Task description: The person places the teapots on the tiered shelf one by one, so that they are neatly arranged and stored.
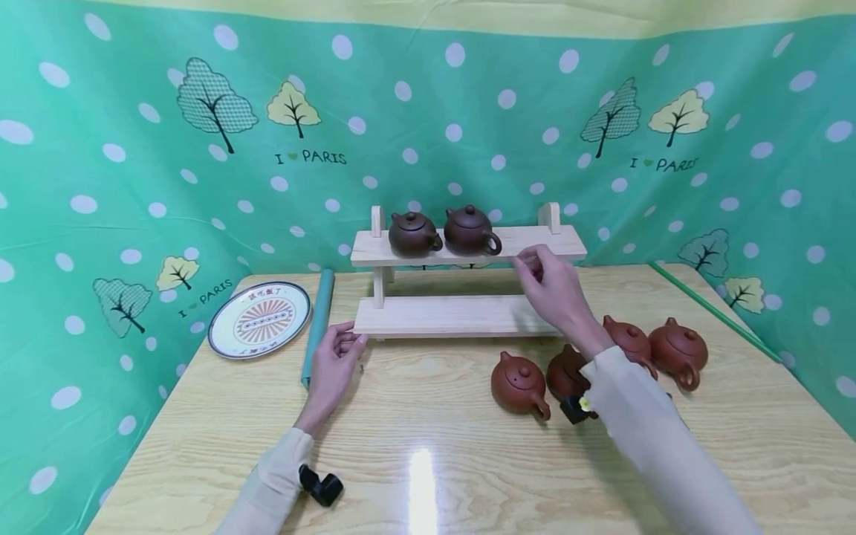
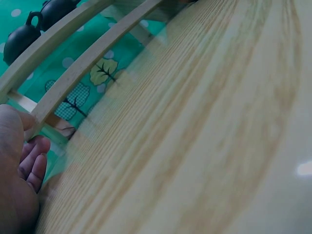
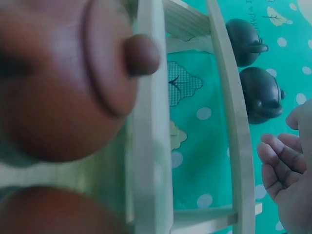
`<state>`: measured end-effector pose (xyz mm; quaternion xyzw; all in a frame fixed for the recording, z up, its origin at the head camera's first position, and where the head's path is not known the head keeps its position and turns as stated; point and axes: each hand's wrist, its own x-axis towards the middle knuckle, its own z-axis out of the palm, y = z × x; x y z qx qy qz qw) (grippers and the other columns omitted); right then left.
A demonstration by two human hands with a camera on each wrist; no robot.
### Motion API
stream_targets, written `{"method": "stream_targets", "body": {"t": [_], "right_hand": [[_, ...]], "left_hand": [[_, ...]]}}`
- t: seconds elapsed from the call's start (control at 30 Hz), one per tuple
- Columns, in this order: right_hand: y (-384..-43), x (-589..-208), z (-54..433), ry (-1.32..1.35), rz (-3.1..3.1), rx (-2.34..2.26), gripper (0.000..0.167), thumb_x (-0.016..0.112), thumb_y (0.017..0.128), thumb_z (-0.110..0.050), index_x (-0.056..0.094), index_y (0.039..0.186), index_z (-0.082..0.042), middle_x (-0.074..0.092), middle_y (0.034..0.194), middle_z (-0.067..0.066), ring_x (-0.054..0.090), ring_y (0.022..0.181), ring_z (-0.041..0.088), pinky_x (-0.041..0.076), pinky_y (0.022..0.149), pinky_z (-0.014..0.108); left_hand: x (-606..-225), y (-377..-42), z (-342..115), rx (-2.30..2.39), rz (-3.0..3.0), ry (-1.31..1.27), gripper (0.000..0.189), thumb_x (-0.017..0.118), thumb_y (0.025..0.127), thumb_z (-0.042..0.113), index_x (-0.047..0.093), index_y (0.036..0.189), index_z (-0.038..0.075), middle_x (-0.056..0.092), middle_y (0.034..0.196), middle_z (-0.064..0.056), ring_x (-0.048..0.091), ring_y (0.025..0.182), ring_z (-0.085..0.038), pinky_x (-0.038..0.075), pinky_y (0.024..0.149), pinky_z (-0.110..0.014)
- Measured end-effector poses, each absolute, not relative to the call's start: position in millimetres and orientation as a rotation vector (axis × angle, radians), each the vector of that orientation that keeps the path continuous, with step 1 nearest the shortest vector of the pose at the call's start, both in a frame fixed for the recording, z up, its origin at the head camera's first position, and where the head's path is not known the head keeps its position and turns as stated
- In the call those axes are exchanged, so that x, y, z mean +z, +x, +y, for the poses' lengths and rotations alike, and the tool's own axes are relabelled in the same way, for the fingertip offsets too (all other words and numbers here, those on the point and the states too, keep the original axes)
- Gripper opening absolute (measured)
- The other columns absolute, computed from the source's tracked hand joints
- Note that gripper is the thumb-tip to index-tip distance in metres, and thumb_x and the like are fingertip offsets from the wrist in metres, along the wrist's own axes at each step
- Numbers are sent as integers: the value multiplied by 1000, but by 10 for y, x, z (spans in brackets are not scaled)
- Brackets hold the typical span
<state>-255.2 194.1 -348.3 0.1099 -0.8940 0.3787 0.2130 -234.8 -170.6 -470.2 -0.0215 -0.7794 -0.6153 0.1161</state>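
A two-tier wooden shelf [image 1: 441, 316] stands at the back of the table. On its upper board sit two dark brown teapots, the left one [image 1: 411, 236] and the right one [image 1: 470, 232], side by side with handles to the right. My left hand [image 1: 334, 364] pinches the left end of the lower board between thumb and fingers [image 2: 36, 163]. In front of the upper board, right of the dark teapots, my right hand [image 1: 551, 286] hovers with loosely bent fingers and nothing in them. Beneath that arm are several reddish-brown teapots [image 1: 518, 383], one partly hidden by the sleeve.
A white patterned plate [image 1: 259, 319] lies at the back left, beside a teal roll [image 1: 318, 327]. A thin green stick [image 1: 715, 312] lies along the right edge of the wood-grain table [image 1: 428, 416]. Green dotted cloth [image 1: 428, 111] hangs behind the shelf and at both sides.
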Motion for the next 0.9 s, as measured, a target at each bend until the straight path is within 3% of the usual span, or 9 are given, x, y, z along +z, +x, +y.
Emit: {"method": "stream_targets", "body": {"t": [0.27,0.67,0.9], "right_hand": [[-2314,-3610,2154,275,-2475,1002,24,55,108,-17,62,119,2,65,91,13,57,80,26,46,68,35],[-1898,-3847,2457,262,-2441,932,21,59,105,-11,64,119,4,65,85,10,60,75,24,46,63,23],[-1661,-3961,2556,222,-2418,907,18,63,103,-9,66,118,0,65,85,7,57,69,15,43,60,16]], "left_hand": [[-4703,-2355,-1707,-1805,-2276,-62,38,70,100,9,56,133,-4,67,116,-23,63,89,-7,52,78,-16],[-4698,-2337,-1717,-1809,-2287,-68,39,69,101,10,55,134,-5,67,116,-24,62,90,-10,52,77,-16],[-4672,-2331,-1709,-1809,-2292,-69,39,69,101,10,55,134,-5,67,117,-24,62,90,-8,52,78,-16]]}}
